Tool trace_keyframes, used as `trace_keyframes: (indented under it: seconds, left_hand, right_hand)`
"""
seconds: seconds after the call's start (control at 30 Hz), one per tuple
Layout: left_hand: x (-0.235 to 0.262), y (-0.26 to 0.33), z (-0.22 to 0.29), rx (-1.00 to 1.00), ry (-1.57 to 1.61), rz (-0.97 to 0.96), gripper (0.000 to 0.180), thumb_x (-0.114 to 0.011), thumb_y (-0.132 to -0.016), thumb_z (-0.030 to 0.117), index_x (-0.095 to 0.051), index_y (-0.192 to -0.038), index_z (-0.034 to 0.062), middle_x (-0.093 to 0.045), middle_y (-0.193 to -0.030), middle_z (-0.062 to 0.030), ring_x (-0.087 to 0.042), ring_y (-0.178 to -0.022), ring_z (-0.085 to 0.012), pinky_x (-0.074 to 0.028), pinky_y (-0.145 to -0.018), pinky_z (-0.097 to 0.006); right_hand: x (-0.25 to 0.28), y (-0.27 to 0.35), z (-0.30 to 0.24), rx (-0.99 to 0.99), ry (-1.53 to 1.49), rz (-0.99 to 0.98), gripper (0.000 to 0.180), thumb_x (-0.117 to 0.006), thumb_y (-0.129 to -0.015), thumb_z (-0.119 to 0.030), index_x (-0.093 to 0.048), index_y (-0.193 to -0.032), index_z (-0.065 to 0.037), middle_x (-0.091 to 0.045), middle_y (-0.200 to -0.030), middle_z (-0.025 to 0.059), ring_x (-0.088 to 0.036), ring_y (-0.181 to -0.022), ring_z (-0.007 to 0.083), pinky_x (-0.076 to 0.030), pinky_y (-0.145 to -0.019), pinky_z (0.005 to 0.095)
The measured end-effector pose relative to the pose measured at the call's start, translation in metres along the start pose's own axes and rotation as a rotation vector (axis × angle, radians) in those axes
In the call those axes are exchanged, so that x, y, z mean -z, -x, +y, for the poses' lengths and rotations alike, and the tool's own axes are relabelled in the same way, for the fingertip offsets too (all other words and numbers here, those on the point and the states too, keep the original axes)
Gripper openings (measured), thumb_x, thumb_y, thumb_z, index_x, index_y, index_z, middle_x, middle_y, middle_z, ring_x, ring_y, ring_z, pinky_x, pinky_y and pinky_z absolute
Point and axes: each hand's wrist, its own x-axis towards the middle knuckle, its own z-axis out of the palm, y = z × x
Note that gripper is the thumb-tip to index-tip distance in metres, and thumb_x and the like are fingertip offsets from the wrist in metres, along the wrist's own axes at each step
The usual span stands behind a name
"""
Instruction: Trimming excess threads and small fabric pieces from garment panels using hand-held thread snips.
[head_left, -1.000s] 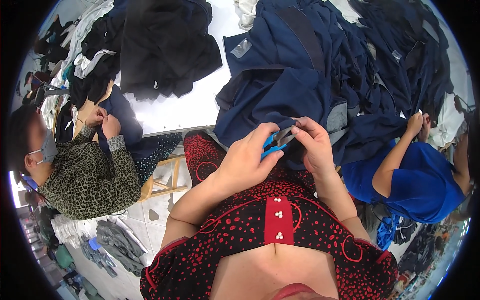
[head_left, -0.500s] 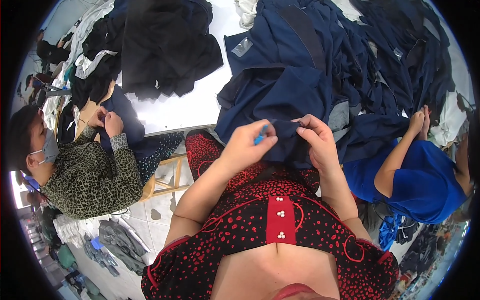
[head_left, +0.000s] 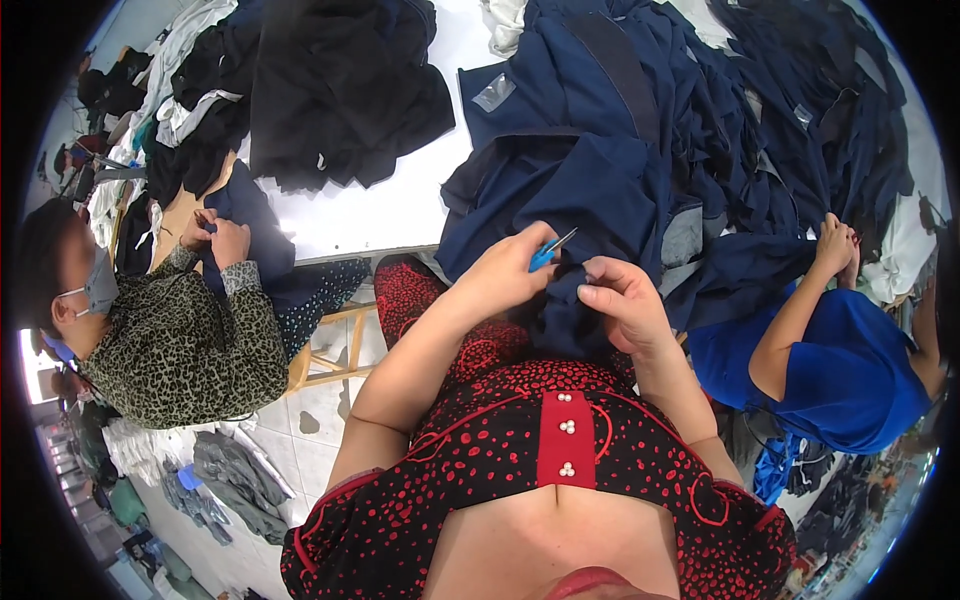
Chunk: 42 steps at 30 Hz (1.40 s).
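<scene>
My left hand [head_left: 507,268] is closed round small thread snips [head_left: 545,254] with a blue handle; their thin metal blade points up and to the right. Facing it, my right hand [head_left: 628,304] pinches the edge of a navy garment [head_left: 567,318] between thumb and fingers. The piece hangs over my lap, and its dark folds lie between the two hands. Whether my left fingers also grip the cloth is hard to see. More navy fabric [head_left: 590,190] spreads from just beyond my hands up onto the table.
A white table [head_left: 345,215] carries a stack of black garments [head_left: 345,95] and heaped navy garments [head_left: 820,110]. At left, a person in a leopard-print top [head_left: 180,350] handles dark cloth. Someone in blue [head_left: 830,360] works at right. A wooden stool [head_left: 335,360] stands left of me.
The snips have turned in my left hand, so their blade now shows. The cloth edge between my hands has bunched and dropped slightly, and my right hand has shifted a little left.
</scene>
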Motion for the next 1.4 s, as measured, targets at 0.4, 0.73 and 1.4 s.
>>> trace_keyframes:
  seconds: [0.4,0.73,1.4]
  left_hand:
    - [0.018,0.052,0.071,-0.099,-0.131,0.064,0.042,-0.064,-0.08,0.015,-0.045,-0.116,0.0047,-0.061,-0.088,-0.0142,-0.063,-0.083,-0.0291,-0.048,-0.073,-0.034]
    - [0.012,0.049,0.071,-0.057,-0.194,0.105,0.036,-0.062,-0.081,0.014,-0.044,-0.111,0.0037,-0.061,-0.086,-0.018,-0.062,-0.08,-0.0372,-0.048,-0.068,-0.039]
    - [0.012,0.049,0.068,-0.089,-0.057,0.05,0.031,-0.06,-0.083,0.014,-0.044,-0.107,0.0043,-0.059,-0.082,-0.0157,-0.061,-0.076,-0.0339,-0.047,-0.066,-0.037]
  right_hand:
    - [-0.006,-0.01,0.004,0.261,0.109,0.254,0.01,-0.064,-0.083,-0.005,-0.062,-0.093,-0.001,-0.061,-0.085,-0.0012,-0.054,-0.077,0.0043,-0.042,-0.072,0.0178]
    - [-0.007,-0.008,0.003,0.324,0.302,0.273,0.013,-0.063,-0.085,-0.005,-0.061,-0.094,0.002,-0.061,-0.086,-0.0002,-0.054,-0.079,0.0047,-0.043,-0.073,0.018]
    - [-0.009,-0.003,0.004,0.364,0.454,0.197,0.009,-0.06,-0.085,-0.003,-0.06,-0.091,0.004,-0.06,-0.09,0.0036,-0.055,-0.078,0.0066,-0.043,-0.07,0.0191]
